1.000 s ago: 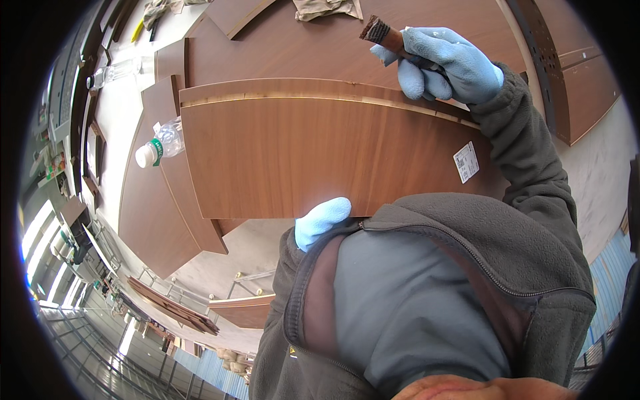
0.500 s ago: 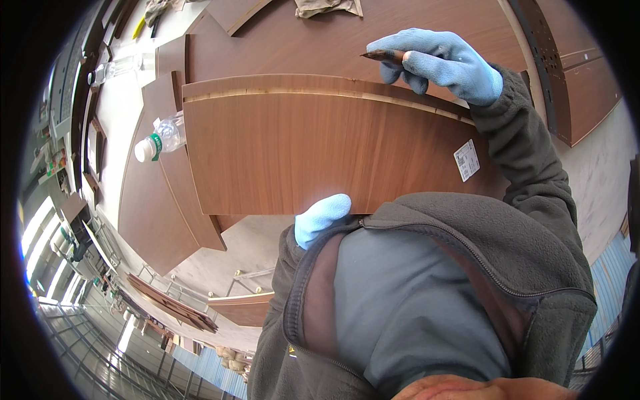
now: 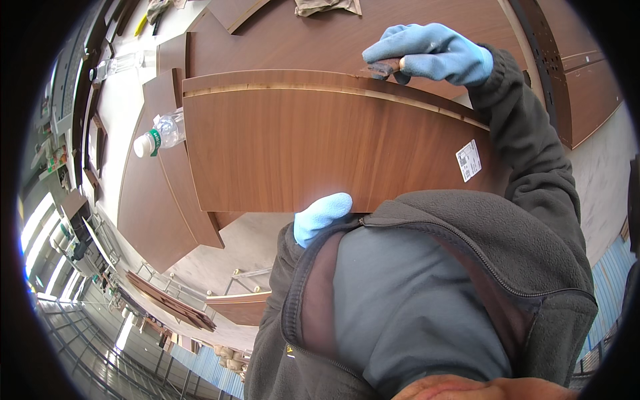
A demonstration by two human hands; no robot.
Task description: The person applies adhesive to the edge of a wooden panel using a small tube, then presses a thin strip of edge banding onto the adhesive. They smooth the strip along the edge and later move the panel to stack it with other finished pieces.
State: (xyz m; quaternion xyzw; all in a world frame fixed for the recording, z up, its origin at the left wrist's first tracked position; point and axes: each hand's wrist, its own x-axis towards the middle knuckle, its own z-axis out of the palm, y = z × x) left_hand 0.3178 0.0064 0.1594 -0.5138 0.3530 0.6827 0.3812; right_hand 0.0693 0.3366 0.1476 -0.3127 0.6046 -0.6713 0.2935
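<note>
Nearest me, my gloved left hand [image 3: 323, 217] lies at the board's [image 3: 320, 153] near edge; I cannot tell how far its fingers close, or whether they grip. I judge the board stiff and fairly heavy, with a smooth face gloves might slide on; I'd take it by opposite edges, away from the label [image 3: 469, 161]. At its far edge, with the pale strip, my right hand [image 3: 433, 53] has its fingers closed around a small brush [image 3: 385, 67]. The brush looks light, best pinched at the handle; whether its tip touches the edge I can't tell. Leftward there's room along that edge, but a light plastic bottle [image 3: 163, 133] sits right by the board's end. Beyond lies a bigger panel [image 3: 287, 47], with a cloth [image 3: 328, 7] on it.
</note>
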